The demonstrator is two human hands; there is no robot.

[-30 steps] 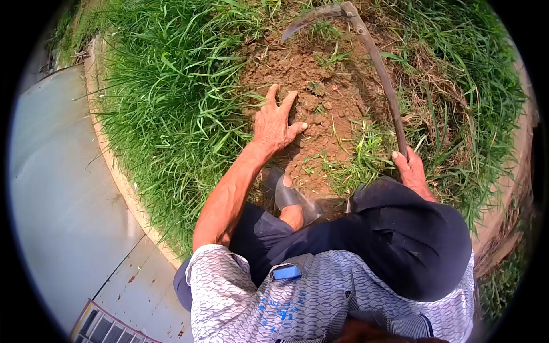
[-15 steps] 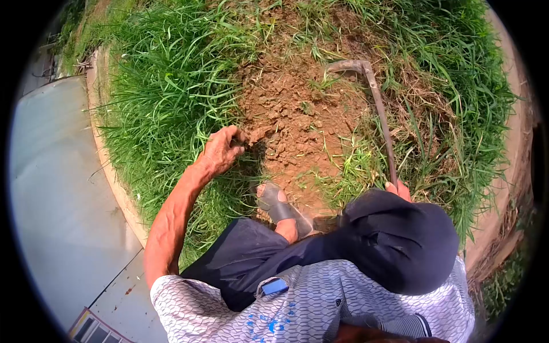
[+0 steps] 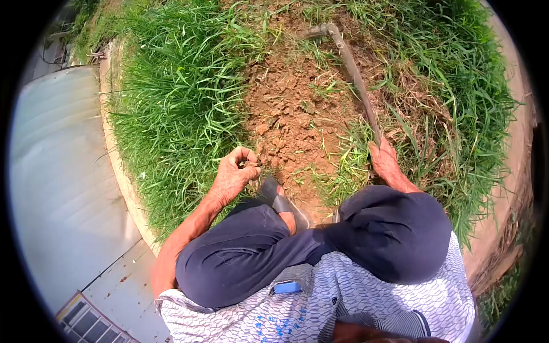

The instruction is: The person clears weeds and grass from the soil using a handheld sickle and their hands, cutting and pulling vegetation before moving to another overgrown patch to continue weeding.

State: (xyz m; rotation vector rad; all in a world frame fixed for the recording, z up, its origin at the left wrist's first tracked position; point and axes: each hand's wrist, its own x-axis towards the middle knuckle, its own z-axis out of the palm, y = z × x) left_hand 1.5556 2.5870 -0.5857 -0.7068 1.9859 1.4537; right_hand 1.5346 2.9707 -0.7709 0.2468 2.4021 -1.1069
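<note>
My right hand (image 3: 386, 160) is closed around the lower end of the wooden handle of a hoe (image 3: 358, 80). Its head (image 3: 322, 30) bends off to the left at the far end, over the soil. At the edge of the tall grass (image 3: 183, 97), my left hand (image 3: 237, 171) is pinched closed just above my sandalled foot (image 3: 277, 200). Something small and dark shows at those fingertips, too small to make out. Loose brown soil (image 3: 291, 126) in clods lies between the two hands.
Pulled green grass (image 3: 349, 171) and dry straw (image 3: 420, 108) lie along the right side of the soil. Thick grass (image 3: 474, 86) grows beyond it. A pale ledge (image 3: 117, 171) and a grey sheet surface (image 3: 68, 154) run down the left.
My left hand has drawn back toward my body and slightly right, fingers still pinched. My right hand has come into fuller view from behind the knee, and the hoe has shifted forward and left.
</note>
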